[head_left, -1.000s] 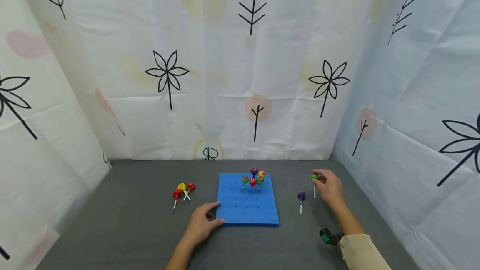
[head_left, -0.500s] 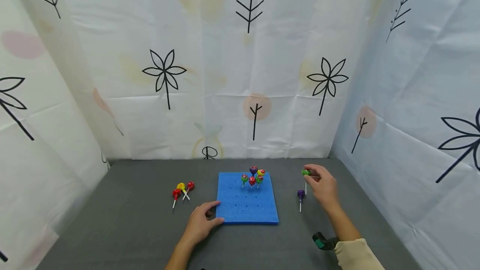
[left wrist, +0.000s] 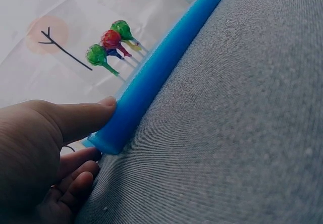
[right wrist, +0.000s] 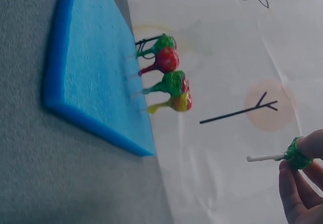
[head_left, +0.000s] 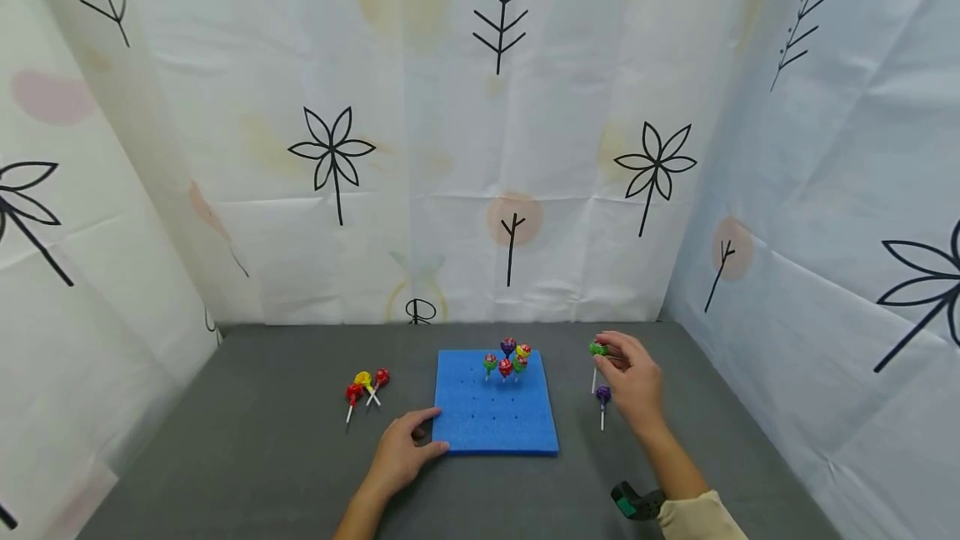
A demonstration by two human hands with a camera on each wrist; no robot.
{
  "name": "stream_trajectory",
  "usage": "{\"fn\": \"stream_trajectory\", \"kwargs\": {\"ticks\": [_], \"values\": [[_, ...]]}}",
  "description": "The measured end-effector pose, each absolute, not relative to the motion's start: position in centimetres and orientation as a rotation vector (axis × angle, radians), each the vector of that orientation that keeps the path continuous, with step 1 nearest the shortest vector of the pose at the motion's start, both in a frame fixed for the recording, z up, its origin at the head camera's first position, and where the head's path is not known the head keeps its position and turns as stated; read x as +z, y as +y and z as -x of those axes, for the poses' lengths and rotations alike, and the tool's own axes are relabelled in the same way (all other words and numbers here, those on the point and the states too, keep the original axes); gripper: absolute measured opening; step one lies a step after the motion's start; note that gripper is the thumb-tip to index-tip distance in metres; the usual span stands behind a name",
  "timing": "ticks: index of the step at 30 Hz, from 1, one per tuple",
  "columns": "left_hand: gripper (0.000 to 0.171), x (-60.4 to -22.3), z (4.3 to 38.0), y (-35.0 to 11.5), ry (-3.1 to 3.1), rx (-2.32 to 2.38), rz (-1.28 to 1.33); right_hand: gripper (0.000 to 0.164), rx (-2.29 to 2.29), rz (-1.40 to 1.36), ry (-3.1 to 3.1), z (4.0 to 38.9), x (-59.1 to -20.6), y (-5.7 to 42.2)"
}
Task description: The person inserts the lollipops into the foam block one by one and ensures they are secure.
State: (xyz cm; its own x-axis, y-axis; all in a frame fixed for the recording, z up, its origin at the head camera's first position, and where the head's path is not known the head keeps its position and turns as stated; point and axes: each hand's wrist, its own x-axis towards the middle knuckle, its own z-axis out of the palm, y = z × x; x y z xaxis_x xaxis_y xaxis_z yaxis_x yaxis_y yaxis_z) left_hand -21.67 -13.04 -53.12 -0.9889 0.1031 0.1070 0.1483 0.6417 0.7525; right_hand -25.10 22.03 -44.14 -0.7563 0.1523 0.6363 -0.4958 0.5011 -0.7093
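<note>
My right hand (head_left: 636,382) pinches a green-wrapped lollipop (head_left: 597,348) by its candy head, the white stick (right wrist: 265,158) pointing down and free at its end. In the head view it is right of a blue foam board (head_left: 495,432) with rows of small holes. Several wrapped lollipops stand upright near the board's back: purple (head_left: 508,346), yellow (head_left: 523,350), red (head_left: 506,367) and green (head_left: 490,362). My left hand (head_left: 400,450) touches the board's front left corner with thumb and forefinger apart; the other fingers curl loosely beside it.
A purple lollipop (head_left: 603,395) lies on the grey table (head_left: 262,440), just below my right hand's lollipop in the head view. Left of the board lie two red lollipops (head_left: 353,393) and a yellow one (head_left: 363,379). A patterned white curtain (head_left: 450,257) surrounds the table's back and sides.
My right hand has moved left with the green lollipop, from right of the lying purple one to just above it in view. The left hand stays at the board's corner.
</note>
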Motion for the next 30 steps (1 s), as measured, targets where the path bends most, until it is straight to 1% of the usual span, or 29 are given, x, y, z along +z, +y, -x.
{"fn": "stream_trajectory", "kwargs": {"ticks": [10, 15, 21, 30], "values": [[0.054, -53.3, 21.7, -13.0, -2.802, -1.293, 0.202, 0.032, 1.408, -0.397, -1.863, 25.2, -45.1, 19.9], [0.054, -53.4, 21.8, -13.0, -2.803, -1.296, 0.202, 0.030, 1.412, -0.448, -1.832, 24.3, -44.5, 18.4], [0.054, -53.4, 21.7, -13.1, -2.790, -1.290, 0.210, 0.028, 1.434, -0.437, -1.864, 23.2, -43.7, 16.8], [0.054, -53.3, 21.6, -13.0, -2.781, -1.279, 0.226, 0.027, 1.270, -0.406, -1.888, 23.6, -45.0, 16.0]]}}
